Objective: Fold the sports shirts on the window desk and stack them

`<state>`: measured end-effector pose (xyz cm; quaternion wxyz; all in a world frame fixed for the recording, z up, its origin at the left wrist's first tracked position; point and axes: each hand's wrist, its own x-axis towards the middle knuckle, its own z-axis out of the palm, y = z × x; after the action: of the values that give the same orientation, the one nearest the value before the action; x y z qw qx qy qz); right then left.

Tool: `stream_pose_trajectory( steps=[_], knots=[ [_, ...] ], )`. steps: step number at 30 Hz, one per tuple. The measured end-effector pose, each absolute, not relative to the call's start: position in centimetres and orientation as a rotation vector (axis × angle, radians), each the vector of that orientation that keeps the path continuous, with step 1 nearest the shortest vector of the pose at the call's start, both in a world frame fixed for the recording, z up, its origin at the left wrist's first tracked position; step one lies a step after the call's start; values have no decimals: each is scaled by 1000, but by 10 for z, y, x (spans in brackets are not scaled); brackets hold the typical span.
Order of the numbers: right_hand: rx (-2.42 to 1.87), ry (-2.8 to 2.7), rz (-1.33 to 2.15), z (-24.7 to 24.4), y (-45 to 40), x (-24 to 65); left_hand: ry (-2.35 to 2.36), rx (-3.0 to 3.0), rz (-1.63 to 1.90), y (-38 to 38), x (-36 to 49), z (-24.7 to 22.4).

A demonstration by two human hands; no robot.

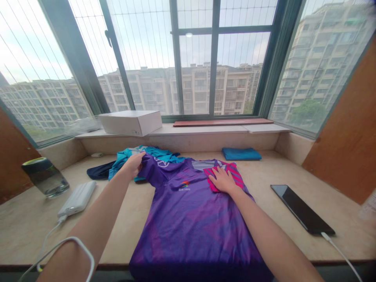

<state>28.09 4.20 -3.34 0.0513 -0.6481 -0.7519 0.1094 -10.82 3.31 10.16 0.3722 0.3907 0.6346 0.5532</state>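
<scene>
A purple T-shirt (188,219) lies spread on the stone ledge, its collar toward the window and its hem over the front edge. My left hand (135,164) pinches the end of the left sleeve and lifts it a little. The opposite sleeve, with pink stripes, is folded inward over the chest. On that folded sleeve (237,176) my right hand (222,180) lies flat, fingers spread. Just behind the left hand is a crumpled heap of turquoise clothing (122,158), with a dark navy piece (100,170) beside it.
A folded blue cloth (241,153) lies at the back right. On the right rests a phone (302,209) with a white cable. At left stand a water bottle (47,178) and a white power bank (76,199), its cable crossing my left forearm. A white box (132,122) sits on the sill.
</scene>
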Motion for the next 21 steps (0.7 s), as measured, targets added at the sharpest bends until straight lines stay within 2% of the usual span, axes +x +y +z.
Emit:
stream_pose_trajectory(
  steps=[4, 6, 9, 14, 21],
  knots=[
    [-1959, -2276, 362, -30, 40, 280, 1334, 1270, 995, 23, -76, 121],
    [-1964, -2269, 372, -28, 39, 280, 1266, 1627, 710, 21, -58, 115],
    [-1970, -2268, 373, -27, 38, 280, 1441, 2147, 425, 25, -37, 89],
    [-1969, -2270, 360, -29, 39, 280, 1644, 2411, 332, 33, -24, 40],
    [-1954, -2289, 336, -32, 42, 281, 1482, 2609, 110, 25, -18, 13]
  ],
)
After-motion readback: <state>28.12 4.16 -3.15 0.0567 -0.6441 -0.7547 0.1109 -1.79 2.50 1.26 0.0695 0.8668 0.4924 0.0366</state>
